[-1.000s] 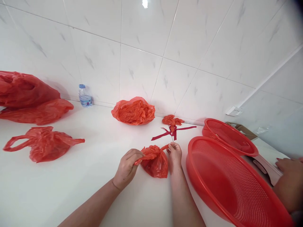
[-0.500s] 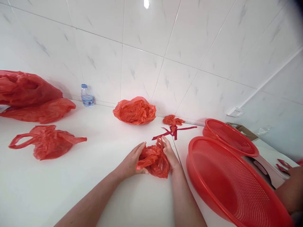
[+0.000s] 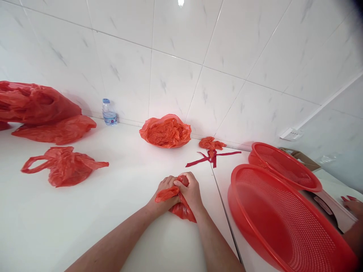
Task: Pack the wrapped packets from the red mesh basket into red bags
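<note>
The left hand (image 3: 166, 192) and right hand (image 3: 190, 189) squeeze a bunched red bag (image 3: 183, 211) between them, at the near middle of the white table (image 3: 127, 181). From the left: a big red bundle (image 3: 39, 104), a handled bag (image 3: 66, 166), a bottle (image 3: 109, 113) by the wall, an open bag (image 3: 166, 132), dark red ribbon (image 3: 195, 162), then two red baskets (image 3: 236, 196).

Water btl (image 3: 110, 115), blue cap (image 3: 106, 101), nr tiled wall (image 3: 176, 83).

my lone head-worn view looks forward and down across a white table (image 3: 127, 158) toward the tiled wall (image 3: 176, 68).
</note>
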Available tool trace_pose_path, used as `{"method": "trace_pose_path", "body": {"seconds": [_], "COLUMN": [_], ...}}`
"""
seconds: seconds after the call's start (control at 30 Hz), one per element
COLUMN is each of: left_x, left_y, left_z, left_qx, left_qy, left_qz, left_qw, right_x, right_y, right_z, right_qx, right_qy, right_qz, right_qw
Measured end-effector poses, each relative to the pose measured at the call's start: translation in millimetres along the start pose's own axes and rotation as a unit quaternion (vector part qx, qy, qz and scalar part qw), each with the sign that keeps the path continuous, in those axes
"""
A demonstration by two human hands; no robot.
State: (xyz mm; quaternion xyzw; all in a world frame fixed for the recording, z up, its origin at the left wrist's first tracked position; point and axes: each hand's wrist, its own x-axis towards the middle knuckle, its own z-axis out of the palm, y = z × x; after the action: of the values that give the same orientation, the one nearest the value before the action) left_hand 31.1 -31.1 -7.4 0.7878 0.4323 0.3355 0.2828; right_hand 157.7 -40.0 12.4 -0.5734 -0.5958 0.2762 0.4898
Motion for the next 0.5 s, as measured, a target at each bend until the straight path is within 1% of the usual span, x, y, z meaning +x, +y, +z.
{"method": "trace_pose_path", "body": {"seconds": [0.2,0.33,0.43,0.5], "left_x": [3,2,2,2], "left_y": [-2,2,2,-2], "left_z": [-3.1,-9.0,-10.1,-7.8], "left_qx": [0.037,0.082,0.077,0.071], "left_qy": [0.001,0.003,0.014,0.019], "left_qz": [0.036,0.062,0.074,0.077], "left_qw": [0.999,0.995,0.994,0.994], "right_x": [-1,-3,-4,-5], "right_y": [0,3,3,1], "right_z": [2,4,6,7], "right_qx": [-0.004,-0.011,-0.006,-0.003], "right_qy": [0.001,0.011,0.016,0.019], "right_qz": [0.012,0.000,-0.008,-0.009], "right_qw": [1.000,1.000,1.000,1.000]}}
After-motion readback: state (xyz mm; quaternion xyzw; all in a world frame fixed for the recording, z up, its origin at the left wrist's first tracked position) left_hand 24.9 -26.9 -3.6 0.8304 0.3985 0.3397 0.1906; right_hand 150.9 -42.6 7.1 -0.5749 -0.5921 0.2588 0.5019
